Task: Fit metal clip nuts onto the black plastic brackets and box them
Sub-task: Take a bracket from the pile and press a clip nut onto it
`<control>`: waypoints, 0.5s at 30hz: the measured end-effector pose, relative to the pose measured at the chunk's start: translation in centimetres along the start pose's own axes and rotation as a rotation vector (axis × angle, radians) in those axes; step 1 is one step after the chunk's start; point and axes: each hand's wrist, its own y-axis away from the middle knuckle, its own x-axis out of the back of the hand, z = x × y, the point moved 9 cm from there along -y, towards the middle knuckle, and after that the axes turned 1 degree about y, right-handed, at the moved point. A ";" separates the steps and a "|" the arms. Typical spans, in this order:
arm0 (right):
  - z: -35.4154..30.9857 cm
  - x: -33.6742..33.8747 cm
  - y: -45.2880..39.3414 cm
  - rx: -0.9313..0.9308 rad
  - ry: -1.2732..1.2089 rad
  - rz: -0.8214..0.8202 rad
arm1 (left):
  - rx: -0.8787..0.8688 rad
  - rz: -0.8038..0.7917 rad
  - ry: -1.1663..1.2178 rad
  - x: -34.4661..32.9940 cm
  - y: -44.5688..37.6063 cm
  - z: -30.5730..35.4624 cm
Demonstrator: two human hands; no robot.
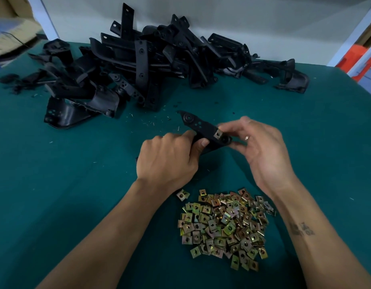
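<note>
Nearest me, the heap of clip nuts lay loose on the green counter, between my two forearms. Just beyond that heap my left hand had its fingers curled round the lower end of the bracket, holding it clear of the counter. Beyond the heap and a little to the right, my right hand pinched the bracket's other end, where one clip nut sat on the edge, thumb and fingers closed around it. I could not tell whether that nut was pushed fully home or only partway on. If it was only partway, I judged it could slip off skewed or spring free should my pinch loosen, and drop among the spares below, where it would be lost in the heap. Pressing at an angle might also have let the metal edge bite my fingertip, or twisted the bracket out of my left grip. Far beyond the heap, against the pale wall, the pile of unfitted brackets was tangled together. I saw no box for the finished pieces.
</note>
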 end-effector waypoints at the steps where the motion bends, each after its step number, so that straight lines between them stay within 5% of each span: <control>1: -0.1 0.4 0.1 0.011 0.068 0.055 | 0.028 -0.001 0.009 -0.1 -0.1 -0.3; 4: -3.4 1.0 1.5 0.330 0.574 0.273 | 0.164 0.012 0.071 0.0 -0.2 -1.8; 6: -5.2 -2.0 2.8 0.529 0.692 0.054 | 0.256 0.039 0.114 0.2 -0.2 -2.8; 10: -2.6 -8.6 4.5 0.277 0.846 -0.491 | 0.351 0.058 0.167 0.0 -0.5 -4.1; 12: -1.1 -10.4 5.5 0.260 1.107 -0.588 | 0.368 0.023 0.176 -0.4 -0.5 -4.3; 15: -0.6 -10.8 5.8 0.214 1.127 -0.583 | 0.378 -0.014 0.178 -0.8 -0.3 -4.5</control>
